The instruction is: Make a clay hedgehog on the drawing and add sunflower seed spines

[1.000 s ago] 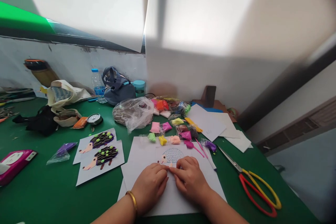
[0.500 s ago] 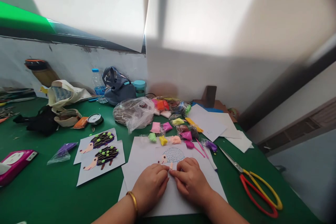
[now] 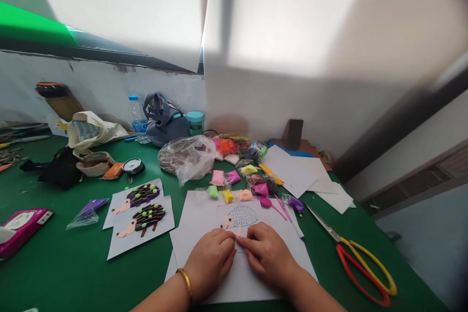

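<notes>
A hedgehog drawing [image 3: 242,217] with a blue outlined, scaly-looking back and a peach clay face lies on white paper [image 3: 234,288] in front of me. Below its body is a small strip of peach clay [image 3: 240,231], shaped like a leg. My left hand [image 3: 212,261], with a gold bangle at the wrist, has its fingers curled and its fingertips at the strip's lower end. From the other side my right hand [image 3: 268,253] meets it, thumb and forefinger closed at the same strip. The fingers partly hide the clay and the drawing's lower edge.
Packets of coloured clay [image 3: 245,195] lie behind the drawing. Large scissors [image 3: 340,239] with red and yellow handles rest at the right. Two finished hedgehog cards [image 3: 161,234] and a purple clay packet [image 3: 89,208] are at the left. A clear plastic bag [image 3: 188,158] sits farther back.
The hands stay at the peach strip with only a very slight shift of the fingers. The whole view has drifted a few pixels; nothing else visibly moved.
</notes>
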### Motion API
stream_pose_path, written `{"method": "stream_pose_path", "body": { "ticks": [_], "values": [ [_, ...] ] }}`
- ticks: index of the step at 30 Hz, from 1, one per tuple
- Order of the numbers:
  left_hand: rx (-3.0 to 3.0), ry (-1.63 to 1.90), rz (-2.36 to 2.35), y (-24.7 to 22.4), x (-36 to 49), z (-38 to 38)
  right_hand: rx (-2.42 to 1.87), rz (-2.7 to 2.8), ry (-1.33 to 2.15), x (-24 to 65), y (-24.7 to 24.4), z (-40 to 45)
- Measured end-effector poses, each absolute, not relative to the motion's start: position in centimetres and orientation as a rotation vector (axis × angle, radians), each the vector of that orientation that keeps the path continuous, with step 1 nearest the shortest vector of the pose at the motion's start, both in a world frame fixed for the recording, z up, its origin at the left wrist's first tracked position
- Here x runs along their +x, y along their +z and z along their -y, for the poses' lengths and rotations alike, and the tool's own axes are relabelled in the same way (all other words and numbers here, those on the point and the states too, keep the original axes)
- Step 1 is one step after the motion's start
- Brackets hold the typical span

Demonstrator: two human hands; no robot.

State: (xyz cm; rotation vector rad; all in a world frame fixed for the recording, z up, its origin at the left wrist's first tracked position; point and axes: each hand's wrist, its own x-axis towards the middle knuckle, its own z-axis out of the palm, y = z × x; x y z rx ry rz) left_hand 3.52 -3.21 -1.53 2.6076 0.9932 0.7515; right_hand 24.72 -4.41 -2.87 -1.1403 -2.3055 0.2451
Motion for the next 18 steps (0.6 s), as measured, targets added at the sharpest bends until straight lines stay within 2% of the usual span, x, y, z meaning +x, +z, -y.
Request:
{"method": "stream_pose_path", "body": {
  "ticks": [18],
  "values": [
    [2.612, 0.716, -1.007, -1.52, 3.54, 3.23, -1.149, 2.306, 0.274, 24.7, -2.6, 4.32]
  ]
}}
